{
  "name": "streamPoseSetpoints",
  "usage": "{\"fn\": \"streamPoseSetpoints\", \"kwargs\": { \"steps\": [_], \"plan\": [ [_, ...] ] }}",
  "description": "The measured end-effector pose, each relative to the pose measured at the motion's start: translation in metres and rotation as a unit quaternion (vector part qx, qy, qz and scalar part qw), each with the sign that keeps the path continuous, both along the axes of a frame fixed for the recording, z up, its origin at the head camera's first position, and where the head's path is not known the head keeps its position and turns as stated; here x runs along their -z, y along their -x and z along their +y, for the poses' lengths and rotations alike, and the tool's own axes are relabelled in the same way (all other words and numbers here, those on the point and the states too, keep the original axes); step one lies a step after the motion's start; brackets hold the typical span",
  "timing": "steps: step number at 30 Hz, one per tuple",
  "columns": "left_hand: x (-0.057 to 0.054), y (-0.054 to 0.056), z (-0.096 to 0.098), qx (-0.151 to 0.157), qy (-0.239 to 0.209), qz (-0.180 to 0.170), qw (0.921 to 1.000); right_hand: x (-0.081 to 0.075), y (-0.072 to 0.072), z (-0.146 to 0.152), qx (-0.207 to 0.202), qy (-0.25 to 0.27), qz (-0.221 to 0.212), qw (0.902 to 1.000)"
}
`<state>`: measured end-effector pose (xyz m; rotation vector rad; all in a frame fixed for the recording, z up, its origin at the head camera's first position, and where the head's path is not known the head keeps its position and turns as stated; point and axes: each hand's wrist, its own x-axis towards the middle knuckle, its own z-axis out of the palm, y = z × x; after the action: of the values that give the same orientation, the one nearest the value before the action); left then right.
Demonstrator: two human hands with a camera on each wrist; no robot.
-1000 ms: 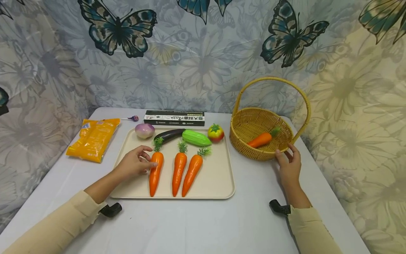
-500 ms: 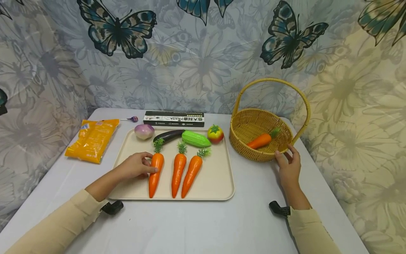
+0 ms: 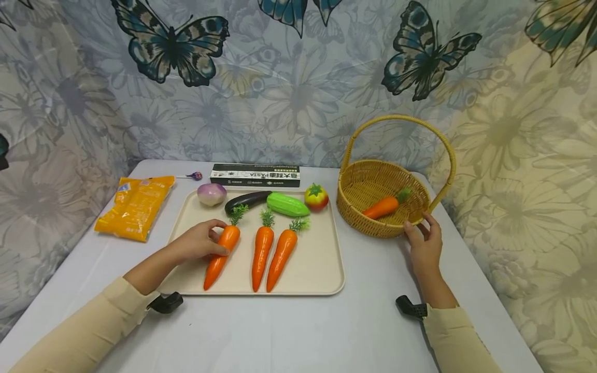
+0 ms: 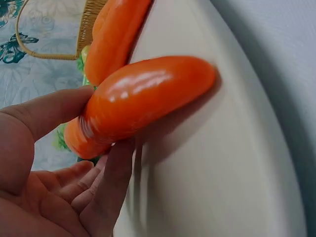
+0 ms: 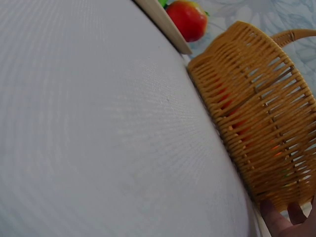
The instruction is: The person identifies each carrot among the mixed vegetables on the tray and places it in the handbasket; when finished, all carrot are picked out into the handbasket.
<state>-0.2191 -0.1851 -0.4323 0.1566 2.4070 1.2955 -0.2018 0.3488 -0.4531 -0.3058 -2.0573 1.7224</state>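
My left hand pinches the leftmost carrot between thumb and fingers, over the left part of the cream tray. In the left wrist view that carrot slants across the hand, its tip close to the tray's surface. Two more carrots, a middle one and a right one, lie beside it. My right hand grips the near right rim of the wicker basket, thumb outside. Inside the basket lies another carrot. Its fingertips are partly hidden in the right wrist view.
Along the tray's back lie a purple onion-like bulb, an eggplant, a green ridged vegetable and a red-yellow tomato. Behind are a pasta box and a lollipop. An orange packet lies left.
My left hand has closed its fingers on the leftmost carrot and tilted it, its tip swinging left and its leafy top right. My right hand stays at the basket rim.
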Motion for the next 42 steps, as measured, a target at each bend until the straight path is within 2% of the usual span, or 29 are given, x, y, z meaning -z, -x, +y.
{"fn": "streamPoseSetpoints", "kwargs": {
  "steps": [3,8,14,18,23,30,36,42],
  "plan": [
    [-0.003,0.0,-0.002,0.001,-0.032,-0.01,0.9994,-0.002,-0.001,-0.001,0.001,-0.006,-0.004,1.0],
    [-0.011,0.009,-0.001,0.01,-0.08,-0.022,0.9965,0.002,0.001,0.002,-0.003,-0.004,-0.002,1.0],
    [-0.02,0.02,0.012,0.034,-0.129,-0.021,0.9909,0.01,0.006,0.008,-0.001,-0.016,0.009,0.9998],
    [-0.024,0.027,0.027,0.055,-0.152,-0.027,0.9865,0.012,0.008,0.009,0.004,-0.03,0.007,0.9995],
    [-0.032,0.039,0.049,0.076,-0.158,-0.018,0.9844,0.013,0.008,0.01,0.009,-0.041,-0.004,0.9991],
    [-0.044,0.063,0.084,0.103,-0.19,-0.021,0.9761,0.014,0.007,0.009,0.016,-0.04,-0.002,0.9991],
    [-0.054,0.08,0.109,0.105,-0.188,-0.019,0.9764,0.013,0.006,0.006,0.013,-0.041,-0.004,0.9991],
    [-0.066,0.097,0.137,0.139,-0.202,-0.016,0.9694,0.012,0.006,0.008,0.012,-0.042,-0.002,0.9991]
  ]
}}
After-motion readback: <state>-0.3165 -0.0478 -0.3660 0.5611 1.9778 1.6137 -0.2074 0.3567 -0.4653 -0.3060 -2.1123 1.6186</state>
